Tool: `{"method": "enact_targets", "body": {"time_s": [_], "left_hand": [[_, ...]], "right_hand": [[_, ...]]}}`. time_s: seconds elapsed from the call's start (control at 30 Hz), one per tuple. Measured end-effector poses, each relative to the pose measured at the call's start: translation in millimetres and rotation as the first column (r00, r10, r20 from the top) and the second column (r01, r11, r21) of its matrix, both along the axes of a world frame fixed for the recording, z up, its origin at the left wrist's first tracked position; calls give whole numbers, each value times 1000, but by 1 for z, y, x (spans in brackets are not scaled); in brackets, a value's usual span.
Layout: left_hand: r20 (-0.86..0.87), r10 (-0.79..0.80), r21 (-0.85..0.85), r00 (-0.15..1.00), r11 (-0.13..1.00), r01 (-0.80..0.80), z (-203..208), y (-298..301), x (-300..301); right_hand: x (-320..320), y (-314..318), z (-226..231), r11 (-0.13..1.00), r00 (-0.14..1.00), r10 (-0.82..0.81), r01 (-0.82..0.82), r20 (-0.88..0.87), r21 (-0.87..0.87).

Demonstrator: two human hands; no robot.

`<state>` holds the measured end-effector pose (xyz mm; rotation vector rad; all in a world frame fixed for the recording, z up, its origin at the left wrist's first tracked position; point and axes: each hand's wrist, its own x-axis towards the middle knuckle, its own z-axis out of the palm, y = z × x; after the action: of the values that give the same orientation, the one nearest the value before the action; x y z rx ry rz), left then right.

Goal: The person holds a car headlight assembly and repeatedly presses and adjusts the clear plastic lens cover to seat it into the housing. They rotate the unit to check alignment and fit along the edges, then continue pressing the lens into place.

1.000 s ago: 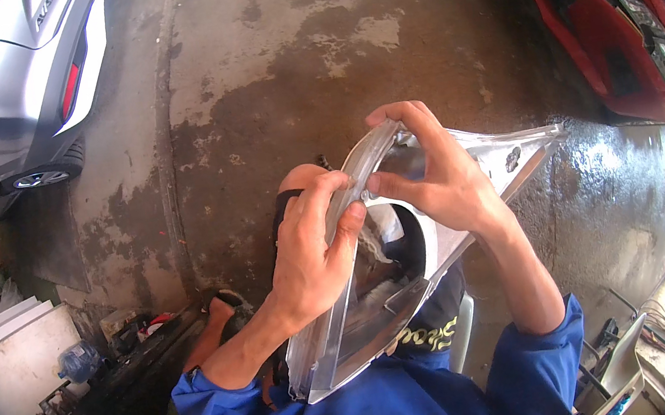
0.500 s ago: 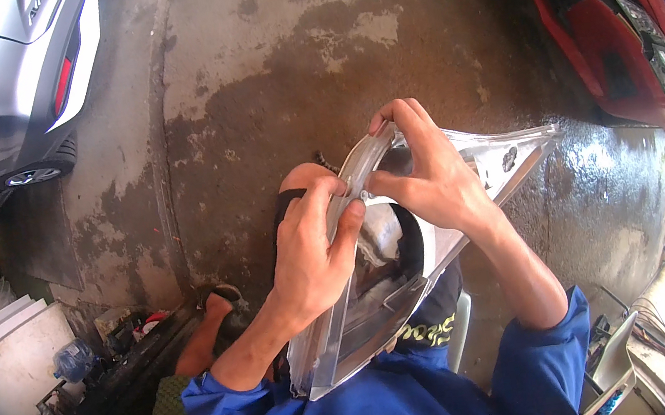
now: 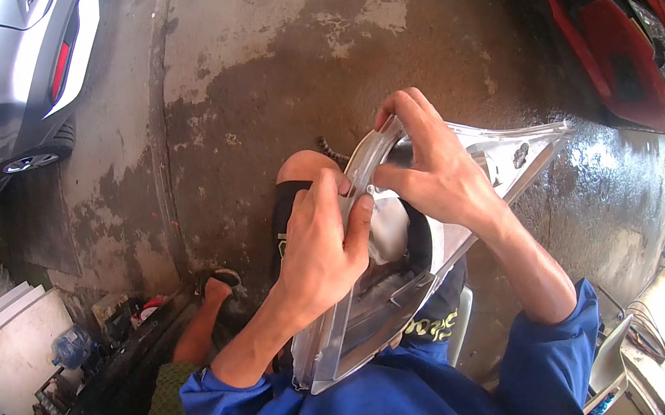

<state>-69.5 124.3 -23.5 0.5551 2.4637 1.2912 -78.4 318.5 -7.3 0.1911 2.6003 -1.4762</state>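
A large clear plastic headlight lens cover, long and pointed at one end (image 3: pixel 510 155), is held across the lap of a seated person in a blue work shirt (image 3: pixel 393 409), above a stained concrete floor (image 3: pixel 264 74); its broad end rests near the chest and its tip points away to the right. The left hand (image 3: pixel 321 247) is pressed on the curved upper rim of the cover, its fingers (image 3: pixel 354 213) together and bent over the edge; the right hand (image 3: pixel 437 168) is closed on the same rim just beside it, thumb and forefinger pinched on the edge. What lies between the fingers and the rim, perhaps a strip of sealant, cannot be made out.

The step in hand is judged to be work along the rim's edge, part way round; the next move would call for a steady pinch and a slow slide of both hands along the curve, with the cover kept braced on the lap.

A silver car (image 3: pixel 5 82) is parked at upper left; a red car (image 3: pixel 619 27) at upper right.
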Motion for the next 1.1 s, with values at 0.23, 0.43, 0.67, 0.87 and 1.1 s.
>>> {"method": "enact_targets", "body": {"time_s": [0.23, 0.43, 0.67, 0.87, 1.1], "left_hand": [[100, -5, -6, 995, 1000, 6, 7, 0, 2], [75, 8, -32, 997, 999, -6, 5, 2, 5], [-4, -4, -40, 1000, 999, 3, 4, 4, 5], [28, 15, -49, 999, 999, -14, 2, 4, 5], [65, 25, -61, 998, 998, -21, 2, 4, 6]], "right_hand": [[-5, -6, 5, 998, 999, 17, -19, 29, 63], [-5, -5, 7, 997, 998, 27, -31, 56, 67], [-6, -7, 5, 995, 997, 25, -31, 67, 94], [-7, -7, 3, 997, 995, 24, -31, 96, 75], [-4, -1, -4, 993, 994, 85, -90, 63, 71]]}}
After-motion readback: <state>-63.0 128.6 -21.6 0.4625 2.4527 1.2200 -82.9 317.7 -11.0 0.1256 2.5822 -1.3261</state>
